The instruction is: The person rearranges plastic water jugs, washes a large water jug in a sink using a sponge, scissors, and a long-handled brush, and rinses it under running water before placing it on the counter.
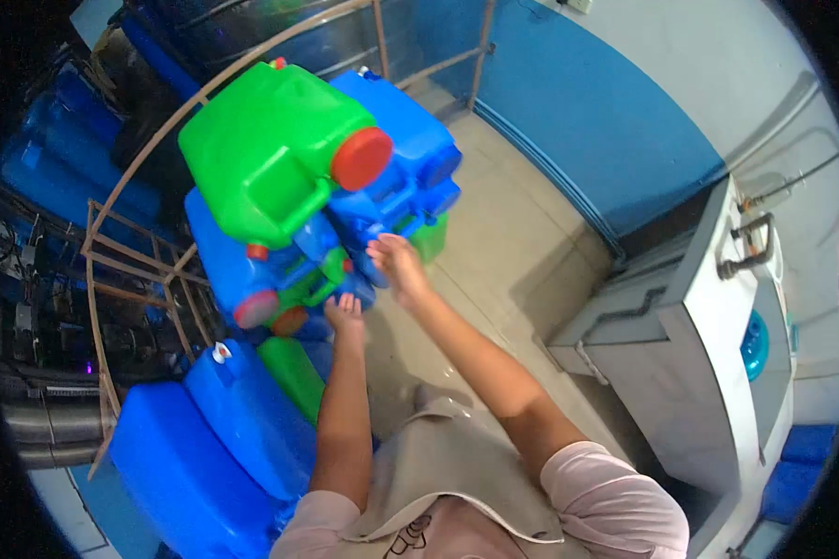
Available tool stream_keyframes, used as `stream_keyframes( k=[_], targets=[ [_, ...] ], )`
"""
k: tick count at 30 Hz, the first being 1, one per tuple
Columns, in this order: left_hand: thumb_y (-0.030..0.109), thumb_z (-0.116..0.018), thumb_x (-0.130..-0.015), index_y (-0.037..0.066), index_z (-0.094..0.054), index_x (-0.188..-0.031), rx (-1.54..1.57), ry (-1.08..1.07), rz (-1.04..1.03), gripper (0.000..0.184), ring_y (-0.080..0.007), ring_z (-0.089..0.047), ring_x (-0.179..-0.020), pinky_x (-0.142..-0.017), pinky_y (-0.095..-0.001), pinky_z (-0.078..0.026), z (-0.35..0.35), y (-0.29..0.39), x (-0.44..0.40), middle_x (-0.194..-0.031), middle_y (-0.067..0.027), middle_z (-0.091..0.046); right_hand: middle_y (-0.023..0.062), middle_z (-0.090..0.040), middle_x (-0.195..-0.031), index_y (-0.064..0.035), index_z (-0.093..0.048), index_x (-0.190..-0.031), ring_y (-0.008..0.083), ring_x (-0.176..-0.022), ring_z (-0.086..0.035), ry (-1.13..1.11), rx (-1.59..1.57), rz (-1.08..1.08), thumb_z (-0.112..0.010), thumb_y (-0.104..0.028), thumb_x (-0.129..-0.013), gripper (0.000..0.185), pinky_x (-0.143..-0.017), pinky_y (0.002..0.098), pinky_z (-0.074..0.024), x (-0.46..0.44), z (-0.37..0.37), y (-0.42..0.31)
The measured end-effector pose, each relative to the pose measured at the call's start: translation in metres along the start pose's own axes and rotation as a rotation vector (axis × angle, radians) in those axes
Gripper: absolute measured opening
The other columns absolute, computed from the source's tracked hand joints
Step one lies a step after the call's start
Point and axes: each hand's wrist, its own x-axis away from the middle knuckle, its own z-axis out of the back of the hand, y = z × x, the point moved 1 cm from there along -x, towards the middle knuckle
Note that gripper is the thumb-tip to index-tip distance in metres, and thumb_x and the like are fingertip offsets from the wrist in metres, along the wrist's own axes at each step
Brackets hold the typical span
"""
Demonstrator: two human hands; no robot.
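A green water jug with a red cap lies on its side atop a pile of blue water jugs. My left hand is open, fingers stretched up, near the lower jugs' handles and caps. Slightly higher and to the right, my right hand is open too, its fingers extended beside the stacked jugs. Neither hand holds anything that I can see; whether the left fingertips touch a jug I cannot tell. A tall blue jug with a white spout stands to the left of my left forearm.
A thin metal rail curves behind the pile, with dark machinery beyond it. To the right stands a white sink counter with a faucet and a teal bowl. Tiled floor lies between.
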Motion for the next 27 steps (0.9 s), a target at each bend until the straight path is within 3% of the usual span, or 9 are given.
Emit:
stream_keyframes(
  k=[3, 6, 10, 17, 21, 22, 24, 26, 27],
  targets=[
    [0.036, -0.047, -0.086, 0.003, -0.032, -0.131, -0.143, -0.091, 0.107, 0.057, -0.0287, -0.042, -0.119, -0.099, -0.0425, -0.035, 0.004, -0.093, 0.066, -0.131, -0.0170, -0.040, 0.0058, -0.058, -0.098, -0.0035, -0.050, -0.104, 0.0160, -0.091, -0.058, 0.001, 0.278, 0.027, -0.046, -0.015, -0.090, 0.019, -0.085, 0.0285, -0.0453, 0.099, 0.108, -0.063],
    [0.025, -0.047, -0.088, 0.002, -0.040, -0.123, -0.460, -0.346, 0.075, 0.042, -0.0239, -0.053, -0.103, -0.089, -0.0369, -0.043, -0.038, -0.183, 0.204, -0.115, -0.0173, -0.052, 0.0065, -0.059, -0.098, -0.0019, -0.052, -0.101, 0.0156, -0.094, -0.058, -0.027, 0.525, 0.076, -0.042, -0.010, -0.089, 0.018, -0.089, 0.0301, -0.0444, 0.221, 0.211, -0.137],
    [0.010, -0.045, -0.090, 0.001, -0.051, -0.105, -0.503, -1.133, -0.230, 0.019, -0.0134, -0.057, -0.074, -0.073, -0.0262, -0.048, -0.098, -0.283, 0.421, -0.083, -0.0078, -0.059, 0.0079, -0.059, -0.097, -0.0010, -0.053, -0.102, 0.0160, -0.093, -0.058, 0.178, 0.542, 0.225, -0.042, -0.009, -0.089, 0.019, -0.087, 0.0299, -0.0449, 0.410, 0.289, -0.246],
    [0.003, -0.046, -0.089, -0.001, -0.056, -0.096, -0.782, -1.943, -0.239, 0.013, -0.0132, -0.058, -0.077, -0.073, -0.0266, -0.047, -0.111, -0.426, 0.710, -0.082, -0.0060, -0.059, 0.0094, -0.061, -0.099, -0.0008, -0.054, -0.103, 0.0162, -0.089, -0.060, 0.628, 0.406, 0.490, -0.043, -0.010, -0.089, 0.020, -0.084, 0.0294, -0.0470, 0.641, 0.432, -0.349],
    [0.007, -0.055, -0.079, 0.000, -0.055, -0.105, -1.033, -2.296, -0.880, 0.027, -0.0333, -0.054, -0.094, -0.081, -0.0379, -0.045, -0.109, -0.508, 0.759, -0.100, -0.0192, -0.055, 0.0082, -0.062, -0.097, -0.0020, -0.055, -0.102, 0.0145, -0.087, -0.060, 0.760, 0.338, 0.533, -0.043, -0.012, -0.090, 0.019, -0.080, 0.0276, -0.0482, 0.712, 0.493, -0.378],
    [0.007, -0.055, -0.079, 0.000, -0.055, -0.105, -1.009, -2.311, -0.882, 0.027, -0.0333, -0.054, -0.094, -0.081, -0.0379, -0.045, -0.112, -0.532, 0.760, -0.100, -0.0192, -0.055, 0.0073, -0.062, -0.097, -0.0023, -0.055, -0.102, 0.0137, -0.086, -0.060, 0.779, 0.344, 0.520, -0.045, -0.014, -0.091, 0.019, -0.078, 0.0269, -0.0484, 0.721, 0.508, -0.388],
    [0.012, -0.059, -0.077, 0.000, -0.052, -0.110, -1.129, -2.288, -1.300, 0.036, -0.0371, -0.050, -0.100, -0.085, -0.0405, -0.042, -0.119, -0.577, 0.755, -0.108, -0.0203, -0.051, 0.0074, -0.062, -0.097, -0.0025, -0.055, -0.103, 0.0142, -0.087, -0.060, 0.818, 0.387, 0.466, -0.045, -0.016, -0.091, 0.020, -0.078, 0.0273, -0.0486, 0.730, 0.536, -0.414],
    [0.019, -0.065, -0.074, 0.002, -0.047, -0.119, -1.321, -2.287, -1.287, 0.052, -0.0378, -0.045, -0.109, -0.093, -0.0464, -0.038, -0.129, -0.622, 0.742, -0.116, -0.0210, -0.046, 0.0079, -0.061, -0.098, -0.0022, -0.055, -0.103, 0.0150, -0.089, -0.060, 0.827, 0.495, 0.492, -0.049, -0.014, -0.090, 0.019, -0.078, 0.0269, -0.0484, 0.718, 0.559, -0.452],
    [0.022, -0.068, -0.073, 0.003, -0.045, -0.123, -1.352, -2.259, -1.478, 0.059, -0.0363, -0.043, -0.113, -0.096, -0.0506, -0.033, -0.127, -0.638, 0.734, -0.117, -0.0207, -0.046, 0.0079, -0.061, -0.098, -0.0022, -0.055, -0.103, 0.0150, -0.089, -0.060, 0.817, 0.498, 0.499, -0.049, -0.014, -0.090, 0.019, -0.078, 0.0269, -0.0484, 0.701, 0.572, -0.466]
  ],
)
